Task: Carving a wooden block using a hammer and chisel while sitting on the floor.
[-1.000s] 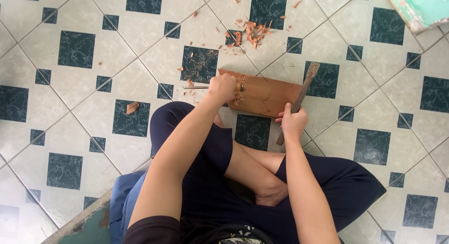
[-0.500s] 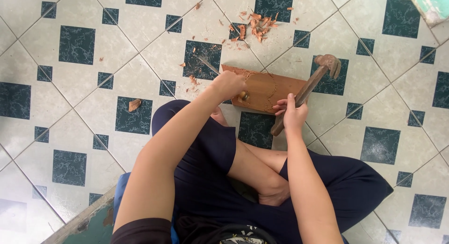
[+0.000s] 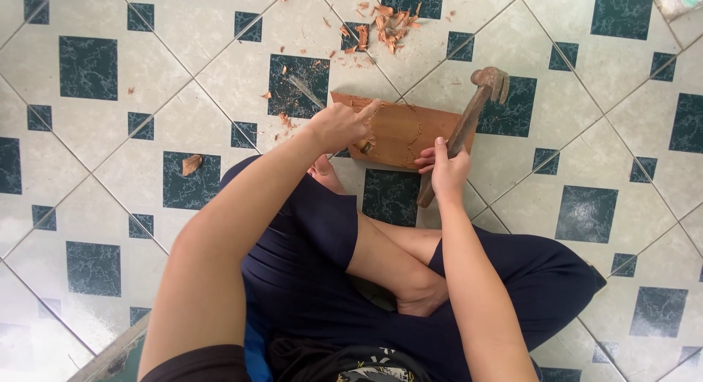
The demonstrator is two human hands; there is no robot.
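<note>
A flat reddish-brown wooden board (image 3: 399, 133) is laid on the white and dark-green tiled floor (image 3: 110, 133), just ahead of the crossed legs. The left hand (image 3: 340, 125) is pressed on the board's near left part, its fingers closed around a small object that cannot be made out. A claw hammer with a worn wooden handle (image 3: 469, 125) is gripped by the right hand (image 3: 443, 169) and raised over the board's right end. Reddish wood shavings (image 3: 388, 23) are scattered beyond the board.

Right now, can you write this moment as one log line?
left hand: pressing chisel on wooden board | right hand: gripping raised hammer | wood chips: on tiled floor
</note>
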